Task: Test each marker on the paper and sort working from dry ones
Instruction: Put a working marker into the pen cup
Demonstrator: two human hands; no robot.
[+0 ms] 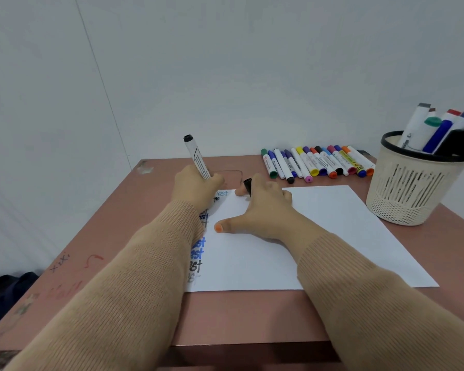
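While the left hand (196,187) is closed firmly around the lower part of a white marker (197,158), the marker stands almost upright, its black end pointing up and leaning a little toward 11 o'clock. Its tip is down at the 11 o'clock corner of the paper (332,223), hidden behind the fingers. The right hand (268,210) lies on the paper just beside it. It pinches the black cap (247,186) between curled fingers, with the thumb spread wide toward 8 o'clock and the palm resting on the sheet. Along the 9 o'clock edge of the paper runs a column of written words (198,253) in black and blue, partly covered by the left sleeve. Toward 3 and 5 o'clock the sheet is plain white, which gives room for the hands. The paper lies near the 6 o'clock edge of the pink table (113,231). At 12 to 1 o'clock, close to the far edge, a row of capped markers (316,163) lies side by side. At 2 o'clock a cream basket (407,188) stands just beside the paper's corner and holds several thick markers (423,129).
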